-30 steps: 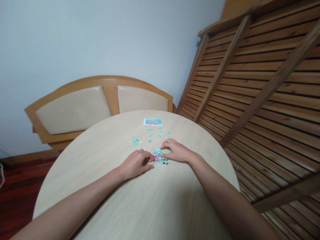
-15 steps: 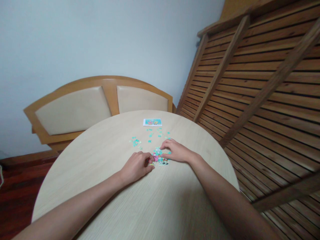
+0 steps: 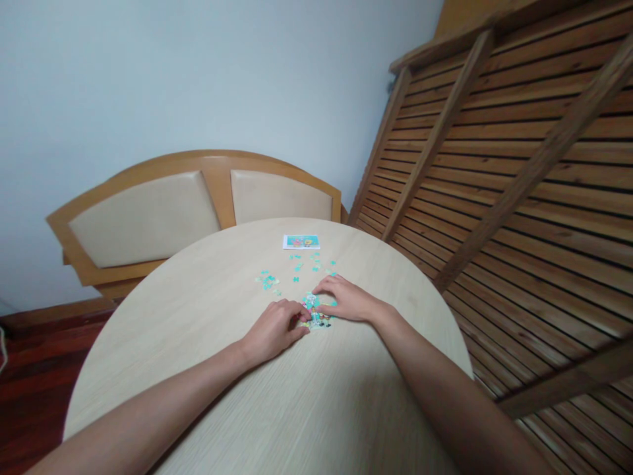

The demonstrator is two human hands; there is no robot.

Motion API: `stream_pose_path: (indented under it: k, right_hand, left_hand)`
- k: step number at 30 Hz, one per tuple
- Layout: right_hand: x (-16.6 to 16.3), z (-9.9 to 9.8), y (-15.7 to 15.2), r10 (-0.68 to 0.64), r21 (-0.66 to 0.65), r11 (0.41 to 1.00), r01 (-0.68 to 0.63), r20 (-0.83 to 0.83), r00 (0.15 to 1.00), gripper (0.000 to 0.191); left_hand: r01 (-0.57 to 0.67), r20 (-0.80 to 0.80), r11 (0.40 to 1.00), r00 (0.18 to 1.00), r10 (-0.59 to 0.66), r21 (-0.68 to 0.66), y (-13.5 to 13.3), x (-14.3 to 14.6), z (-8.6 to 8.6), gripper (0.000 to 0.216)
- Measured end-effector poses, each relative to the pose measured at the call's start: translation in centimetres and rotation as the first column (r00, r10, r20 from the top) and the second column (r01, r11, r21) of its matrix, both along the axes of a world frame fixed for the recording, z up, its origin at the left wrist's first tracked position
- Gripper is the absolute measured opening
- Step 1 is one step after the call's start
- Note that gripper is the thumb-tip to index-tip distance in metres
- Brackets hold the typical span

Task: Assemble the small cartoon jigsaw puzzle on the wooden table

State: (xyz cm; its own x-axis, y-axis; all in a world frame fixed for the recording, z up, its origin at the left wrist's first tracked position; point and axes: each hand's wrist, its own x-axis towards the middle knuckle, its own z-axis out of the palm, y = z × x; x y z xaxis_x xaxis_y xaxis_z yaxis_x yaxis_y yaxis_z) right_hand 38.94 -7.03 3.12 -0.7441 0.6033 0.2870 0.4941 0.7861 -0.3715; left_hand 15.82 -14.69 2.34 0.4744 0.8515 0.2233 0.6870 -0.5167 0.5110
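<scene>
A partly joined jigsaw puzzle (image 3: 314, 317), with turquoise ground and small coloured figures, lies flat on the round table (image 3: 198, 316). From the left, my left hand (image 3: 281, 326) reaches over its edge, with curled fingers on the pink part and the thumb at the near edge. My right hand (image 3: 349, 298) rests at the far right side, its forefinger and thumb bracketing the puzzle's upper right part. Part of the puzzle is hidden beneath my fingers. Whether a single loose piece is between my left fingertips is too small to make out.
Loose turquoise jigsaw pieces (image 3: 268, 281) lie in a cluster at the left, with more scattered pieces (image 3: 298, 268) beyond the puzzle. Farther back is a picture card (image 3: 302, 242). A padded headboard (image 3: 148, 218) and a slatted wooden panel (image 3: 494, 171) stand behind and to the right.
My left hand has shifted slightly right, and its fingers now cover more of the pink part. The joined puzzle and my right hand have slid very slightly left.
</scene>
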Motion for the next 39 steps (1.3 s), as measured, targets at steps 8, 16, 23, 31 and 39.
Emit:
stream_pose_path:
  k: [8,16,23,31,39]
  right_hand:
    - [0.0,0.0,-0.1,0.036,0.0,0.999,-0.036,0.025,0.999,0.032]
    - [0.0,0.0,0.0,0.032,-0.01,0.999,-0.032,0.026,0.999,0.035]
    - [0.0,-0.1,0.0,0.032,-0.014,0.999,-0.031,0.022,0.999,0.035]
    - [-0.1,0.1,0.0,0.012,-0.03,0.999,-0.01,0.05,0.999,0.038]
    - [0.2,0.1,0.0,-0.023,-0.033,0.999,0.025,0.053,0.998,0.038]
  left_hand:
    - [-0.007,-0.019,1.0,1.0,0.007,0.016,0.1,0.1,-0.3,0.013]
    - [0.095,-0.015,0.995,0.995,-0.094,0.04,0.3,-0.1,-0.2,0.011]
    - [0.146,-0.009,0.989,0.989,-0.146,0.031,0.4,-0.5,0.6,0.011]
    - [-0.027,-0.086,0.996,0.996,0.02,-0.087,2.3,-5.2,1.0,0.031]
    - [0.064,-0.074,0.997,0.995,-0.066,-0.038,2.4,-4.5,0.7,0.026]
